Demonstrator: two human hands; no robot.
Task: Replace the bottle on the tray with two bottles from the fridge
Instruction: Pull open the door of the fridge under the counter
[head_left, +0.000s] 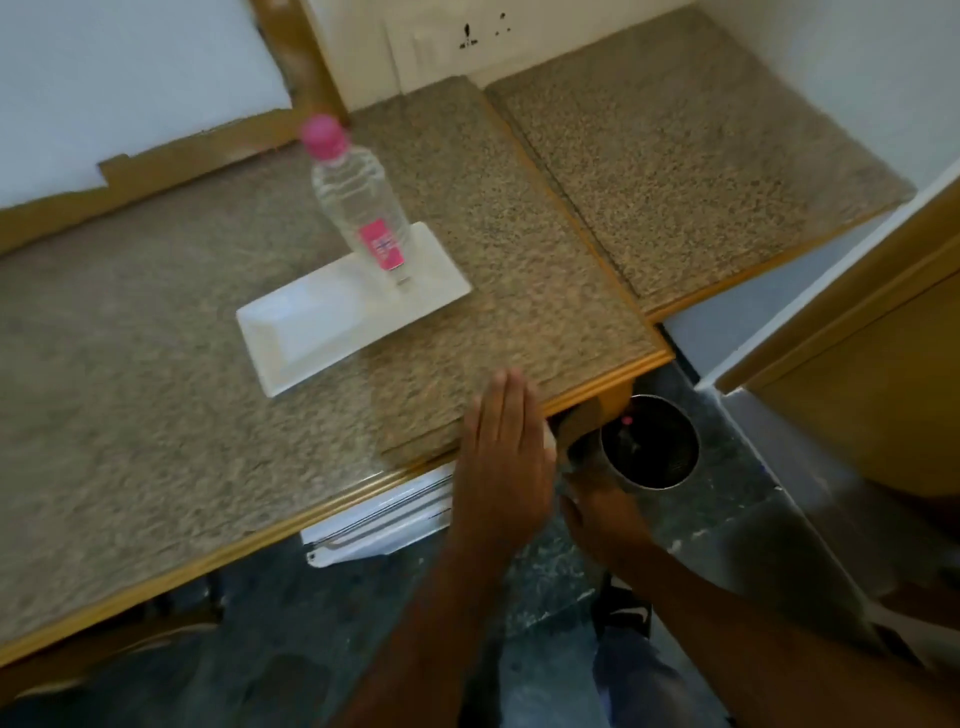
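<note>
1. The bottle (358, 200) stands upright on the tray's (291, 332) far end, pink cap up.
2. Nearer than the tray, the left hand (501, 462) is flat, fingers together, at the bench (130, 389) edge.
3. The right hand's (602, 512) grip cannot be told.

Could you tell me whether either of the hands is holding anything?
Left hand is flat and open, holding nothing. Right hand sits below the counter edge; its grip cannot be told.

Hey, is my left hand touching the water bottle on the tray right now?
Apart. The head view shows the left hand flat at the counter's front edge, with bare counter between it and the bottle standing at the tray's far end.
</note>
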